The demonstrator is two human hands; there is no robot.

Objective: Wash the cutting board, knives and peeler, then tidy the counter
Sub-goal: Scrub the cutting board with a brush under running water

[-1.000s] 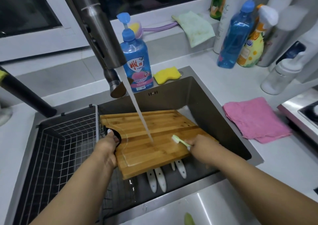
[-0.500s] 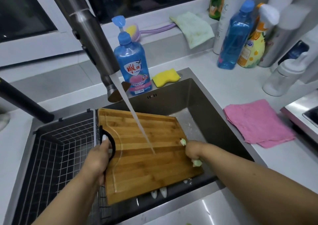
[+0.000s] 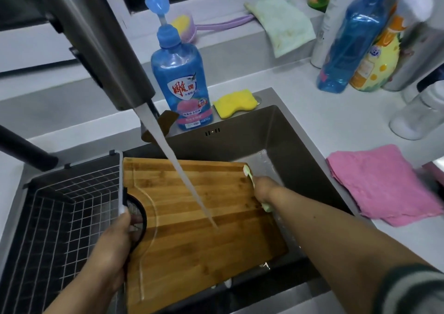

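Note:
A wooden cutting board (image 3: 192,237) lies tilted over the steel sink (image 3: 295,145), and water from the tap (image 3: 96,49) runs onto its middle. My left hand (image 3: 113,249) grips the board at its black handle hole on the left edge. My right hand (image 3: 264,189) is closed on a small pale green brush (image 3: 248,173), whose head sits at the board's far right corner. White knife handles (image 3: 228,283) just peek out under the board's near edge; the blades are hidden. I see no peeler.
A black wire drying basket (image 3: 60,217) fills the sink's left half. Behind the sink stand a blue dish soap bottle (image 3: 182,83) and a yellow sponge (image 3: 234,102). A pink cloth (image 3: 382,184) lies on the right counter, with several bottles (image 3: 353,40) at the back right.
The board has swung so its long side points toward me and now covers the knives almost fully. My right hand with the brush moved from the board's middle to its far right corner.

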